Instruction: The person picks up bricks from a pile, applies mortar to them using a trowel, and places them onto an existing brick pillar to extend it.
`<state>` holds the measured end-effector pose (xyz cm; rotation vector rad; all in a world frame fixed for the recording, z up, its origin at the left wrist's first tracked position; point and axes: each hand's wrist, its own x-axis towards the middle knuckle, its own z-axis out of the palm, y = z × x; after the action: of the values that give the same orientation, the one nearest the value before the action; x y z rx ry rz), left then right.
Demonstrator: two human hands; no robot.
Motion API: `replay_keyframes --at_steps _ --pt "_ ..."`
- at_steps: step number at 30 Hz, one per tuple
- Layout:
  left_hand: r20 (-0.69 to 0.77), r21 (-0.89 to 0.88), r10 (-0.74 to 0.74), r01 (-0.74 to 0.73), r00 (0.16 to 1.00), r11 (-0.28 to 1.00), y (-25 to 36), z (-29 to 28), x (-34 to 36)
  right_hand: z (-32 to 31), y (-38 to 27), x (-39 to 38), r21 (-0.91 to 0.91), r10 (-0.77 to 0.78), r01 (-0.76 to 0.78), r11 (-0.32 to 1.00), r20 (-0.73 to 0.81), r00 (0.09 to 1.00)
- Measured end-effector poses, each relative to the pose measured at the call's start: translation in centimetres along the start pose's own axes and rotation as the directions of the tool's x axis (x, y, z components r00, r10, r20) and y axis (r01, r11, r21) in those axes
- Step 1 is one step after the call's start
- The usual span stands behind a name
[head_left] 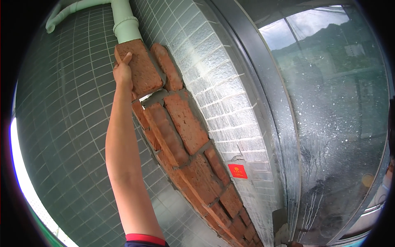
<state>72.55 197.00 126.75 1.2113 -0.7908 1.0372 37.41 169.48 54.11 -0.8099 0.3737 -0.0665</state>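
My left hand [123,74] is closed round the left edge of a red brick [142,68], its thumb lying on the brick's face. This brick sits at the top of a narrow brick column [201,177], just below a pale pipe [125,24]. A small gap with light in it shows under the brick's lower edge. Beside it, a narrower brick [166,66] stands against the tiled wall, with grey mortar [155,98] between and below. At the bottom edge, a sliver of my right hand [294,244] shows by a trowel [280,222] with a grey blade; its grip is mostly cut off.
Dark tiled wall [82,82] lies to the left, and shiny grey tiles [222,90] line the right side of the column. A red square sticker [238,171] is on those tiles. Farther right stands a framed window [329,123] spattered with whitish drops and streaks.
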Motion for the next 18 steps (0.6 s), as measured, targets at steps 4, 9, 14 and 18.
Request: replay_keyframes --at_steps 4,9,14,18 --pt "0.022 -0.001 -0.013 0.013 1.000 1.000 -1.2 -0.3 0.9 0.0 1.4 1.7 0.048 -0.079 0.076 0.996 0.051 0.996" --pt "-0.021 0.084 -0.007 0.009 1.000 0.996 -1.4 0.3 -0.3 -3.8 4.4 5.0 0.080 -0.081 0.068 0.994 0.170 0.982" --pt "-0.006 0.058 -0.025 0.025 1.000 0.998 -1.5 0.3 -1.6 -4.8 4.9 6.0 0.040 0.021 -0.031 0.999 0.239 0.971" --pt "0.063 0.021 -0.058 0.057 0.996 0.998 -1.5 -0.1 -1.4 -2.2 3.5 6.0 -0.013 0.074 -0.073 0.997 0.215 0.974"
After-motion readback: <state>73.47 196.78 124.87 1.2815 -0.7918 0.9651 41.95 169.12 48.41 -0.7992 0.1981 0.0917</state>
